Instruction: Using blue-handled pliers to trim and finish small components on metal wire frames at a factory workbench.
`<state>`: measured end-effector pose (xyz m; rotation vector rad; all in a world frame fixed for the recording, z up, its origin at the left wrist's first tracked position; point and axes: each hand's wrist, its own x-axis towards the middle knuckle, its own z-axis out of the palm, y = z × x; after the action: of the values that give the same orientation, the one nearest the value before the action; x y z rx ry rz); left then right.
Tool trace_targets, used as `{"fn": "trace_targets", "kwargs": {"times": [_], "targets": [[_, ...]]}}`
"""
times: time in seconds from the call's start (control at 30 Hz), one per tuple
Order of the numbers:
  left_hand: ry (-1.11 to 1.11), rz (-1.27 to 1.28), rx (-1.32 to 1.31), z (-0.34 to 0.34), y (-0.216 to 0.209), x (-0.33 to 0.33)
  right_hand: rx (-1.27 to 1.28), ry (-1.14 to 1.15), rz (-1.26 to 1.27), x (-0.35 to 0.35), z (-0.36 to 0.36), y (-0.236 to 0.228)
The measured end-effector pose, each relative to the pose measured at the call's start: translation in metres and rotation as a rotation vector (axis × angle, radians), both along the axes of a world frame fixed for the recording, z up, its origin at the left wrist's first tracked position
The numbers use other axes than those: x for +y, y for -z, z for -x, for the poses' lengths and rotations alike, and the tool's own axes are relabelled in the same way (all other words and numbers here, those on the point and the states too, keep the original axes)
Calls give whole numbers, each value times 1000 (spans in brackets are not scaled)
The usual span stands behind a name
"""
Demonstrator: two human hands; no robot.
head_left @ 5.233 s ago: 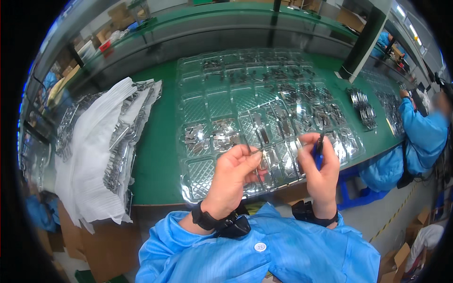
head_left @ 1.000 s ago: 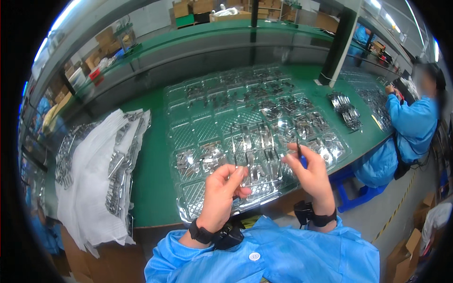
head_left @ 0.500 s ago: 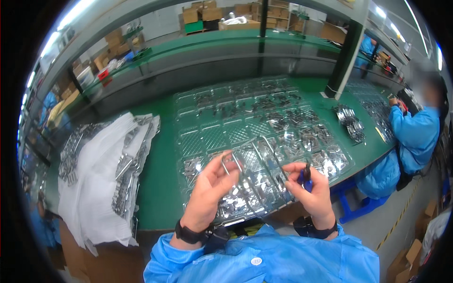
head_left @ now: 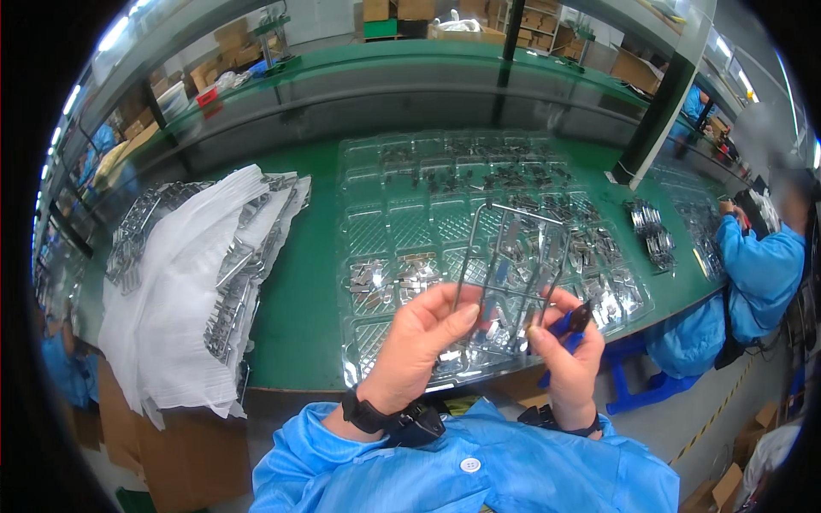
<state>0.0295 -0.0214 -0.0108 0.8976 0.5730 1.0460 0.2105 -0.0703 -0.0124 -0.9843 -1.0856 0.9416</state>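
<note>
A thin rectangular metal wire frame (head_left: 523,211) stands tilted up between my hands, over the clear compartment tray (head_left: 346,321). My left hand (head_left: 419,342) pinches its lower left side between thumb and fingers. At the lower right side, the fingertips of my right hand (head_left: 571,363) close on the frame as well. A small hand tool with blue and black handles (head_left: 578,318) is tucked in that same right hand; its working end cannot be made out. Small flat metal pieces (head_left: 369,278) lie in many of the tray's compartments behind the frame.
White foam sheets (head_left: 184,282) with stacked metal frames (head_left: 224,321) lie on the green table at left. A bundle of metal parts (head_left: 652,235) lies right of the trays, near a grey post (head_left: 663,120). A person in blue (head_left: 753,265) works at far right.
The wire frame has turned from nearly edge-on to facing me more squarely. My left hand has moved right, closer to my right hand, and now grips the frame's lower left. The view has shifted slightly.
</note>
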Motion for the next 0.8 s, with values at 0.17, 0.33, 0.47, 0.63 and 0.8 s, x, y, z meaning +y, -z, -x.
{"fn": "trace_targets", "kwargs": {"times": [0.17, 0.33, 0.47, 0.63, 0.8], "targets": [[-10, 18, 205, 16, -11, 0, -83, 71, 53, 9, -25, -6], [86, 1, 262, 29, -11, 6, -309, -62, 136, 10, -44, -17], [-125, 131, -32, 16, -3, 7, -62, -49, 173, 3, -28, -9], [-180, 150, -58, 10, 6, 7, -63, -83, 71, -20, -22, -2], [-148, 178, -163, 7, 8, 10, -559, 44, 59, -4, -36, -11]]}}
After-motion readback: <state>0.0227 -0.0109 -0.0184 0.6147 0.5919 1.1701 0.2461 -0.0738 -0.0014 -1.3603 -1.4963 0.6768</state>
